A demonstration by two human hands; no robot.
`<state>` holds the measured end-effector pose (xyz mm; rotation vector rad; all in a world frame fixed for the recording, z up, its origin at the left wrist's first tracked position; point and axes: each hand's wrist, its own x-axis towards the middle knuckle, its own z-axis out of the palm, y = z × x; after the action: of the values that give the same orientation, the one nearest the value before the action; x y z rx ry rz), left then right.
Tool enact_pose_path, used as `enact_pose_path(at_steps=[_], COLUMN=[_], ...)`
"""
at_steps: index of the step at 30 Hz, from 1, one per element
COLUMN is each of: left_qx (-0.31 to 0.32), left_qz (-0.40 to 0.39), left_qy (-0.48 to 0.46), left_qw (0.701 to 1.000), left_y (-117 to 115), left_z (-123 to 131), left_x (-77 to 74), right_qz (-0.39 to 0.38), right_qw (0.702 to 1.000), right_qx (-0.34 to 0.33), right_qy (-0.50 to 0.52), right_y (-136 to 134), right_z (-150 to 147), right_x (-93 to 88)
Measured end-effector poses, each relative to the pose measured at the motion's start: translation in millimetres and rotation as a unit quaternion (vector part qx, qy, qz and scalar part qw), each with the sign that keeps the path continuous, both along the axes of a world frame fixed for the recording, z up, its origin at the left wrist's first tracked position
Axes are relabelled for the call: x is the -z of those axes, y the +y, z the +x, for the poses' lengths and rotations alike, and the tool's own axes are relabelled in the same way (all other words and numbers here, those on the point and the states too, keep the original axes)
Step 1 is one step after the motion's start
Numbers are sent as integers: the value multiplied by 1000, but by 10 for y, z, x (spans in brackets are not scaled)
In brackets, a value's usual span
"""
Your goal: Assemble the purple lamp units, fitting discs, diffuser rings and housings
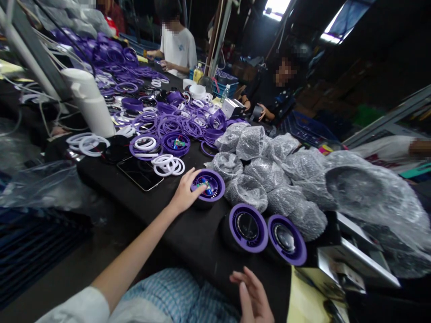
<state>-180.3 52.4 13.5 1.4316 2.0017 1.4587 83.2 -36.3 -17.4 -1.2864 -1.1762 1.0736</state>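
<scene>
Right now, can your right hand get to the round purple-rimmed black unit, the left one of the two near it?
Probably yes. The open right hand sits just below the round purple-rimmed black unit, and only black tabletop seems to lie between them, so the way looks free.

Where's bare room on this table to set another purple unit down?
Bare black tabletop lies between your left hand, your right hand and the two purple-rimmed units. Crowded: the purple and white rings beyond the phone, and the bubble-wrapped units to the right.
</scene>
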Motion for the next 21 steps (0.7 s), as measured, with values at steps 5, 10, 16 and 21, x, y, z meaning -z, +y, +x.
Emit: enact_pose_path(at_steps=[5, 10, 16, 21], left_qx=[15, -93, -154, -129], left_qz=[-13, -28, -65, -79], left_qy=[-36, -53, -24, 33], left_qw=[999, 994, 986, 988], left_y=[13, -643, -1102, -1158], left_z=[-99, 473, 931, 849], left_x=[164, 156, 158, 145], right_qz=[30, 165, 263, 346], right_qw=[989, 951, 865, 804], right_qx=[-136, -172, -281, -248], right_qy=[-45, -196, -323, -415], right_y=[121, 338, 526, 553], right_z=[-387, -716, -869, -858], right_x=[-152, -482, -600, -552])
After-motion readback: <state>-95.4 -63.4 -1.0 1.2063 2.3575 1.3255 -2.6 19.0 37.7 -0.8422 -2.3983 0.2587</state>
